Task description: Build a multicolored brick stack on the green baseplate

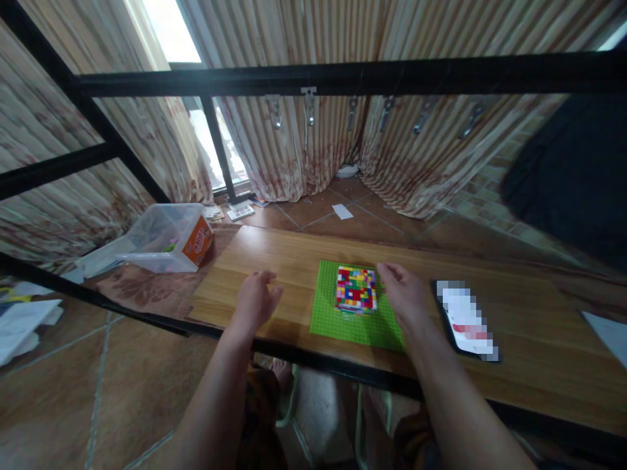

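A block of many-coloured toy bricks [356, 289] sits on a green baseplate [324, 313], which lies on the wooden tabletop [289, 261]. To the left of the baseplate, my left hand [258, 300] hovers over the wood, fingers loosely curled, thumb apart from them and nothing visible between. My right hand [404, 290] is over the baseplate's right side, its fingertips close beside the block's upper right corner. Its fingers are drawn together; whether they hold a small piece or touch the block, I cannot tell.
A phone [465, 320] lies right of my right hand, its screen partly blurred. At the left, a clear plastic box [161, 238] with an orange label holds a few coloured pieces. A black metal bar [343, 75] with hanging clips crosses beyond the table. White paper [605, 336] lies far right.
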Tool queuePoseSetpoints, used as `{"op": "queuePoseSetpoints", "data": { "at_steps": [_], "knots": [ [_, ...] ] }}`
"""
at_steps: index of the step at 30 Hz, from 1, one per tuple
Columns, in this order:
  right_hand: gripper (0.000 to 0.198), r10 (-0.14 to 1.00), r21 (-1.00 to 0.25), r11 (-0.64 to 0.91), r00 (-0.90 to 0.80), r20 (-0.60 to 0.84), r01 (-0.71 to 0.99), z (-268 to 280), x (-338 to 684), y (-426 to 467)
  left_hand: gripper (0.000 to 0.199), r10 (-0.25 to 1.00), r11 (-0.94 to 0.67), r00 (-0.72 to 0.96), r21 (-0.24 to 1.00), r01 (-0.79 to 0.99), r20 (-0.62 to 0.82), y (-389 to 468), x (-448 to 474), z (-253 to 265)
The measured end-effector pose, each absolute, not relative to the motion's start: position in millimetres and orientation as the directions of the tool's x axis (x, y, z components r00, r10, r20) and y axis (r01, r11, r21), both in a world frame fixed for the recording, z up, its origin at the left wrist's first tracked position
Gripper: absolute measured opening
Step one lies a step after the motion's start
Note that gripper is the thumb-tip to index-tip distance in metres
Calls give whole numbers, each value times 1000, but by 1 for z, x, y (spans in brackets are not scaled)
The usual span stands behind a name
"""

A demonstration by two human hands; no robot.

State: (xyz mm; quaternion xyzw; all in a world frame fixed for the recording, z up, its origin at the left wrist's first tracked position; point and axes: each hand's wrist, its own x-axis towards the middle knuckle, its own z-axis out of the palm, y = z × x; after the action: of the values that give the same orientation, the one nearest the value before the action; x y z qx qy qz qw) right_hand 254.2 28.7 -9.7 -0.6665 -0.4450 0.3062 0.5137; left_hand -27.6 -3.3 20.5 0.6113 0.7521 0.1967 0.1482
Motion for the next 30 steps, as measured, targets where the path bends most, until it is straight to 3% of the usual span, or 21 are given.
{"op": "queuePoseSetpoints", "data": {
  "at_steps": [7,12,17,21,30],
  "knots": [
    [43,900,-978,-62,434,32,200,-8,259,28,27,976,191,-158,234,953,-151,-13,-61,5],
    [44,905,-978,-42,423,49,204,-8,259,28,16,985,136,-107,221,966,-138,-9,-56,1],
    [42,914,-973,-41,402,55,226,-10,257,29,19,984,135,-106,210,968,-146,-6,-48,4],
    [42,908,-977,-30,414,62,212,-9,256,30,33,989,121,-92,276,953,-116,-2,-40,5],
    [36,901,-981,30,419,108,189,-5,250,27,41,997,-78,47,689,720,63,9,-7,5]
  ]
}}
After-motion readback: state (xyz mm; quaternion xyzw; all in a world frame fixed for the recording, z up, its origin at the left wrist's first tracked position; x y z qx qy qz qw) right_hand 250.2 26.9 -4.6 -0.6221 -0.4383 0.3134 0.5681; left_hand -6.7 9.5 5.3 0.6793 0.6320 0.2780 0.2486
